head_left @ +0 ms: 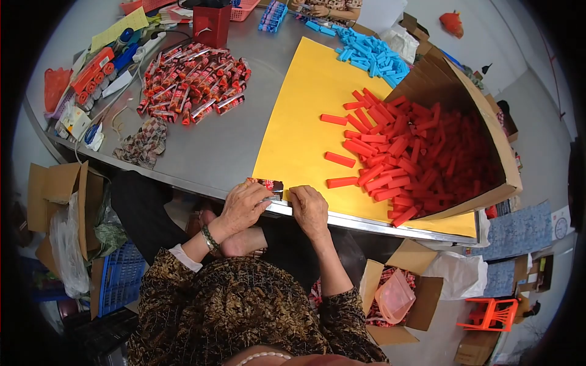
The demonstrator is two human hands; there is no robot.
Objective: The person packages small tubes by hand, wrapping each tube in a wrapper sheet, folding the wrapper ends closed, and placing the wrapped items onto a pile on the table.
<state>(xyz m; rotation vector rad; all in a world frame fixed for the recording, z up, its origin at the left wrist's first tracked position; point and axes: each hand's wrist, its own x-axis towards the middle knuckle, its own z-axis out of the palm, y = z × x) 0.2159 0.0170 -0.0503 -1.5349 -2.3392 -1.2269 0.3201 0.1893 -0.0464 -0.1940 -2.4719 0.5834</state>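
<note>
At the table's front edge my left hand is closed on a small dark packet with red print, its fingers pressing the packet near the metal rim. Just right of the packet, my right hand has its fingers curled and pressed together; whatever is between them is hidden. Beyond my left hand lies a pile of red printed packets with shiny ends. To the right, loose red sticks spill from a tipped cardboard box onto a yellow sheet.
Blue sticks are heaped at the far right, near another person's hands. A dark red bin, a crumpled checked cloth and tools stand or lie at left. Below right is an open carton holding packets and a pink scoop.
</note>
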